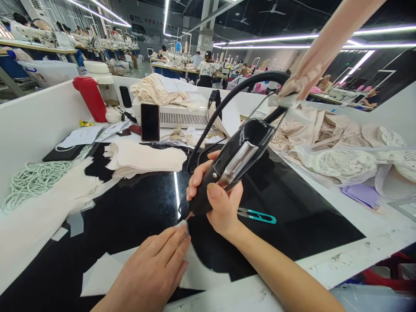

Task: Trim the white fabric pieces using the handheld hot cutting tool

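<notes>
My right hand (224,203) is wrapped round a black corded hand tool (234,167) with a long silver lever on its upper side. The tool is tilted, its narrow tip pointing down and left, close to the fingertips of my left hand (154,264). That hand lies stretched out on a thin whitish fabric piece (204,275) with a curved edge, pressing it to the black board (143,208). Whether the tip touches the fabric I cannot tell. Teal-handled thread snips (258,215) lie just right of my right wrist.
A stack of cream fabric pieces (146,158) lies behind my hands, more cream fabric (45,212) to the left. Pale green cord (39,180), a phone (150,122) and a red bottle (91,99) stand around. Beige bras (344,164) pile up at right. A black cable (227,93) arches overhead.
</notes>
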`<state>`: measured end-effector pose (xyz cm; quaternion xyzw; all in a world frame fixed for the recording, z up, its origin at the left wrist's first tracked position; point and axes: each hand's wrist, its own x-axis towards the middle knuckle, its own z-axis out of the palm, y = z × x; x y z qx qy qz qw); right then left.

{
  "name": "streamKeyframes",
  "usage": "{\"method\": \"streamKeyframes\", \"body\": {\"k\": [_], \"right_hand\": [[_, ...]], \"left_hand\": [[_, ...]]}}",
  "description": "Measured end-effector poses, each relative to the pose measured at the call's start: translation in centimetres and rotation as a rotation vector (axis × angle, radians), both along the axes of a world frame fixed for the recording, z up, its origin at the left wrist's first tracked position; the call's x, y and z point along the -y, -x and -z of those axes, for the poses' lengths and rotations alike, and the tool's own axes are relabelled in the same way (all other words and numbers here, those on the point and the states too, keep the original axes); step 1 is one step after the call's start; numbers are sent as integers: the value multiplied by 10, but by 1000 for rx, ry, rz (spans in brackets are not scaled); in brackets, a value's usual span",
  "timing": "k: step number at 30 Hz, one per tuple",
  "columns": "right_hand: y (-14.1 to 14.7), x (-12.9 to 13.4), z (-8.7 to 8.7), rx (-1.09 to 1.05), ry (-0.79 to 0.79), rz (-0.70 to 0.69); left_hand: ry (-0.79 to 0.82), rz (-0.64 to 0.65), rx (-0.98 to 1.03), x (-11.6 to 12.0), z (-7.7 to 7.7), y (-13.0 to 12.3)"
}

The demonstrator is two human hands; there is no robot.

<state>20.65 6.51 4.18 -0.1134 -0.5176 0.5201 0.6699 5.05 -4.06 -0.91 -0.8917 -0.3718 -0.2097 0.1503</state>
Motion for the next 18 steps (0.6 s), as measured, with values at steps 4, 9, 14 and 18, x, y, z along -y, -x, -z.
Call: {"method": "streamKeyframes", "body": {"k": [4, 9, 14, 18], "right_hand": [[-2, 0, -5, -27, -17, 31], [-2, 0, -5, -9, -6, 25], [1, 1, -2, 22, -9, 32], [0, 3, -3, 56, 8, 69]], "left_hand": [[-1, 8, -11, 0, 2, 0], [-7, 0, 5, 0, 5, 0], [-5, -5, 0, 1, 5, -2], [15, -13, -13, 2, 4, -2]]}}
